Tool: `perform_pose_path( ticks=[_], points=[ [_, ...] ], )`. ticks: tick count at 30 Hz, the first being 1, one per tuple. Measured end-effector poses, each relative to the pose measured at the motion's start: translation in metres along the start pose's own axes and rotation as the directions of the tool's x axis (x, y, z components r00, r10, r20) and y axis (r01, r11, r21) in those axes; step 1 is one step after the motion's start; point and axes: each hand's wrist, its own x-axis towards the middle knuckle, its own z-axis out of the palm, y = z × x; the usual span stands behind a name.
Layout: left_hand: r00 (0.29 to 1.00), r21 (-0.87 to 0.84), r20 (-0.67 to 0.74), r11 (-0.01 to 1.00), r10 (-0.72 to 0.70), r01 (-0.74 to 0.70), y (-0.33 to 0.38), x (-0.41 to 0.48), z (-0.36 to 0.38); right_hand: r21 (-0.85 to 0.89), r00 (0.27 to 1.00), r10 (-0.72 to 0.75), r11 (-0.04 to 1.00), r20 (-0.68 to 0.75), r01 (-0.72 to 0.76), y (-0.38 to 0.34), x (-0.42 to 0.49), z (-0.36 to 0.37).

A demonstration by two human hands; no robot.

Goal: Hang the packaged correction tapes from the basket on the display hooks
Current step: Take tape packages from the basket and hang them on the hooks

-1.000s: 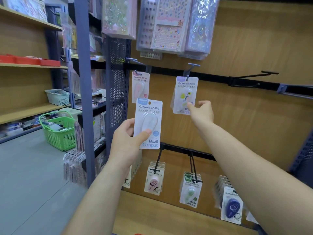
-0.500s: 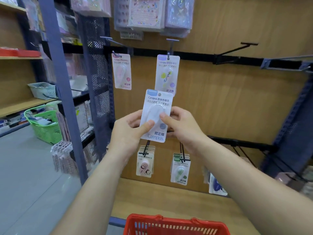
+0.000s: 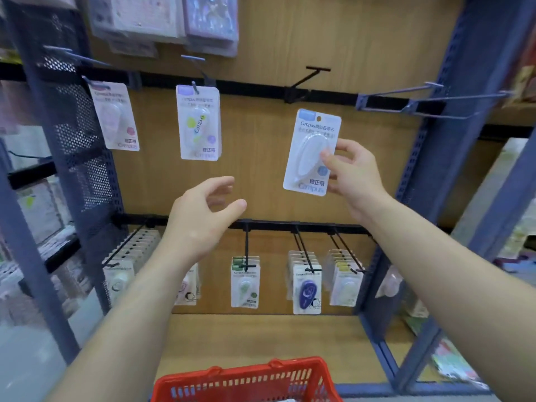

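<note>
My right hand pinches the right edge of a white packaged correction tape, thumb on its front, and holds it upright in front of the wooden back panel, just below a bare black hook. Lower and to the left, my left hand hovers with relaxed fingers and nothing in it. On the upper rail hang a pink-dotted pack and a green-dotted pack, each on its own hook. The red basket sits at the bottom edge.
A lower rail carries several hooks full of correction tape packs. Long bare grey hooks stick out at the upper right. Sticker sheets hang above. Blue metal uprights frame the bay on both sides.
The pack passed from my left hand to my right, which carried it up and right toward the bare black hook. My left hand let go and dropped away. The view swung right.
</note>
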Motion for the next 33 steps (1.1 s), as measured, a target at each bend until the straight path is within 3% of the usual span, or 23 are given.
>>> perform_pose_path(
  ticks=[7,16,26,30,33],
  points=[
    [0.995,0.050,-0.086,0.998,0.053,-0.049,0.015,0.010,0.001,-0.039,0.998,-0.063,0.997,-0.009,0.063,-0.022,0.037,-0.002],
    [0.995,0.139,-0.053,0.987,0.086,-0.078,0.009,0.008,0.004,-0.011,0.999,-0.021,1.000,-0.050,0.020,-0.023,0.047,0.019],
    [0.996,0.166,-0.037,0.983,0.081,-0.074,0.002,0.008,0.003,-0.040,0.987,-0.078,0.997,-0.140,0.073,-0.016,0.050,0.033],
    [0.996,0.184,-0.034,0.980,0.082,-0.074,-0.001,0.009,0.004,-0.122,0.994,-0.013,0.992,-0.111,0.000,-0.013,0.054,0.034],
    [0.997,0.202,-0.009,0.977,0.076,-0.073,-0.003,0.007,0.006,-0.396,0.994,0.047,0.915,-0.097,-0.082,0.002,0.050,0.031]
  ],
)
